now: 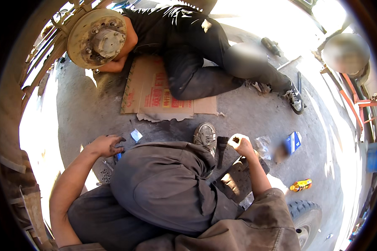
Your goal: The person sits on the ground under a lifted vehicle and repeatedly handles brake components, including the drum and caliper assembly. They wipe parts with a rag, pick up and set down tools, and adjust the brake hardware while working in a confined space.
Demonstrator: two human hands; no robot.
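Note:
My left hand (107, 145) hangs beside my left knee, its darkened fingers stretched forward and apart, with nothing visible in them. Close to it on the floor lie a small white-and-blue packet (136, 135) and a bright blue item (119, 156) partly hidden by my leg. To the right of my shoe (205, 136), my right hand (241, 145) is curled with thumb and finger pinched together; what they hold, if anything, I cannot make out. Just left of that hand lies a black brush-like tool (222, 151). Several round metal parts (105, 175) sit by my left thigh.
Another person lies on flattened cardboard (144, 94) ahead, next to a rusty wheel hub (97, 38). To the right are a clear plastic bag (263, 146), a blue box (293, 142), an orange-yellow bottle (301, 185) and a tyre (308, 219). A red metal frame (352, 104) stands farther right.

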